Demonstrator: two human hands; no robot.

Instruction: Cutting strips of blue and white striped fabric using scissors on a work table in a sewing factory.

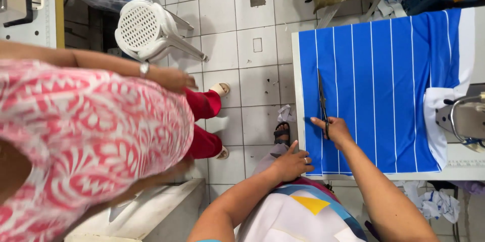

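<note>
Here, reading from left to right, a second person in a pink and white patterned top point(86, 136) and red trousers point(204, 121) is standing on the tiled floor point(242, 55), with a white plastic chair point(149, 30) lying tipped over behind. The wearer's left hand point(292, 164), with a ring on one finger, is resting at the near edge of the white table point(297, 100); its fingers are lying loosely curled, gripping nothing, and just touching the border of the cloth. The right hand point(333, 130) is lying on the blue fabric point(379, 90) and closing its fingers around the handles of a pair of dark scissors point(322, 98), whose long blades are pointing away from the wearer and lying nearly shut, flat on the cloth. The fabric is a bright blue sheet crossed by thin white stripes running parallel to the blades; it is covering most of the table top, smooth and flat, with a white band along its far right side. At the right edge, part of a sewing machine point(465, 118) is showing.
</note>
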